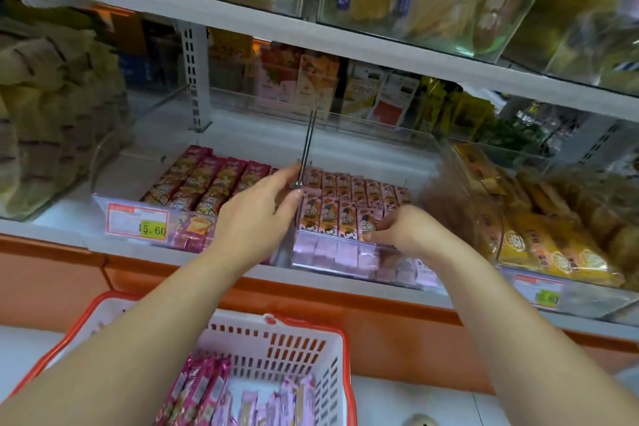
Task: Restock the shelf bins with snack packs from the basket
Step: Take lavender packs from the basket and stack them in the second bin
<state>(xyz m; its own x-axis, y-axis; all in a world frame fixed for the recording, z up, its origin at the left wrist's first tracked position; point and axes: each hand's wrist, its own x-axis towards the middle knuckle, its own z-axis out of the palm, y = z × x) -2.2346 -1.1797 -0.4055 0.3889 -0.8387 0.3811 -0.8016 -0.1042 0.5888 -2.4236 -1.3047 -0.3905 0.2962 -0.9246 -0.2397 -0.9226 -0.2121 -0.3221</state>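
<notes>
- While both arms reach up from the bottom of the frame, the left hand (257, 214) sits at centre, fingers loosely spread, fingertips touching the metal divider (306, 152) between two clear bins.
- Whether that hand grips the divider or only rests against it is hard to tell; it holds no pack.
- Right of centre, the right hand (401, 230) is curled with its fingers pinched on an orange pack (367, 222) at the front row of the right bin (345, 263).
- That bin holds upright orange packs in neat rows, with pink packs (342, 258) visible through its clear front wall.
- Left of the divider, the left bin (103, 204) holds red packs (207, 183) lying in rows, leaving a bare stretch of floor on its left side.
- On the front of the left bin hangs a price tag (137, 222) reading 15.60.
- At bottom centre, the basket (287, 339), white with an orange rim, sits below the shelf edge.
- Inside it lie magenta packs (197, 387) on the left and pale pink packs (269, 405) on the right.
- At far right of the frame, another bin holds yellow packs (553, 252) with a second tag (539, 290) below them.
- At far left, green-brown bags (52, 114) fill a large clear bin.
- Across the top of the frame, the upper shelf (207, 7) carries blurred yellow goods.
</notes>
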